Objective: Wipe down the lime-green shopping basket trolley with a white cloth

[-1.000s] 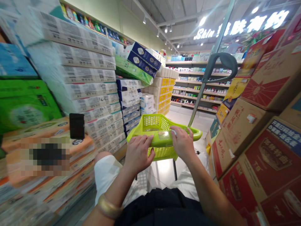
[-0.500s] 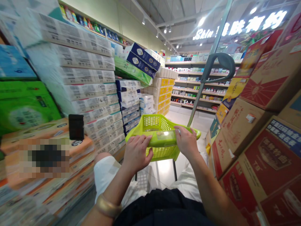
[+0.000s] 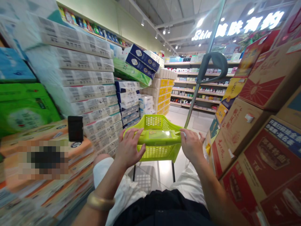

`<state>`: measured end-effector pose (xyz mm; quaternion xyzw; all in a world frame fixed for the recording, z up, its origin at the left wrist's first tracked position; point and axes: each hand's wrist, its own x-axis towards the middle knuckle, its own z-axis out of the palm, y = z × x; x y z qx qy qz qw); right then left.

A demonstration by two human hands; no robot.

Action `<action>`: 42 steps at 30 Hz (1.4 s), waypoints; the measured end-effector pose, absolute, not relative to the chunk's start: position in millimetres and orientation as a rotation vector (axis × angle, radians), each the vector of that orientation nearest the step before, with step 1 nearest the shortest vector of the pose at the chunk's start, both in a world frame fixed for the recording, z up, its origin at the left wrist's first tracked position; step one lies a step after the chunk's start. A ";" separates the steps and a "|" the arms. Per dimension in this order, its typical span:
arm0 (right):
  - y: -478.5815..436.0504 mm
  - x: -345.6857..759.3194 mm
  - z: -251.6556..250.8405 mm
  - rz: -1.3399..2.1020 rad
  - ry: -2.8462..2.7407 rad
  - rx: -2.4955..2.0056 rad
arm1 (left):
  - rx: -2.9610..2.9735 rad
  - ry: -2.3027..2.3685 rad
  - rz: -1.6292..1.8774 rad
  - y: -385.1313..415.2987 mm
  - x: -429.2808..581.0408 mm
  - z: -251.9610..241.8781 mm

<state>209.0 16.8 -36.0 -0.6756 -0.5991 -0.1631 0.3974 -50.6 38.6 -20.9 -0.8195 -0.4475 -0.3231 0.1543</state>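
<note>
In front of my lap stands a lime-green plastic shopping cart [image 3: 154,153], its perforated basket facing me and thin dark legs below. Over the left part of the cart handle [image 3: 160,137] my left hand [image 3: 129,146] is curled, fingers on top and thumb on the near side. My right hand [image 3: 191,144] grips the right end of that handle, partly covering it. A label under a clear cover shows between the two hands. The bottom of the basket is mostly hidden behind the handle.
Stacked tissue packs [image 3: 87,75] rise on the left, with a black phone-like object [image 3: 75,128] on an orange pack. Cardboard cartons [image 3: 265,150] line the right side. A grey handle [image 3: 211,67] on a slanted post stands ahead, before stocked shelves [image 3: 192,78].
My left hand has slid left along the handle. My right hand has shifted slightly to the right, toward the handle's end, exposing more of the middle.
</note>
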 end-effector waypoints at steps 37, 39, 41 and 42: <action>18.7 169.6 -38.0 -0.408 -1.676 -1.466 | -2.570 -1.114 -0.855 27.5 9.3 -38.6; 18.7 176.1 -37.8 -0.391 -1.668 -1.478 | -2.585 -1.103 -0.860 27.5 6.8 -38.0; 18.6 187.9 -37.8 -0.387 -1.623 -1.523 | -2.594 -1.097 -0.869 27.1 5.2 -37.6; 18.5 193.3 -37.8 -0.389 -1.598 -1.547 | -2.596 -1.097 -0.873 26.8 5.0 -37.5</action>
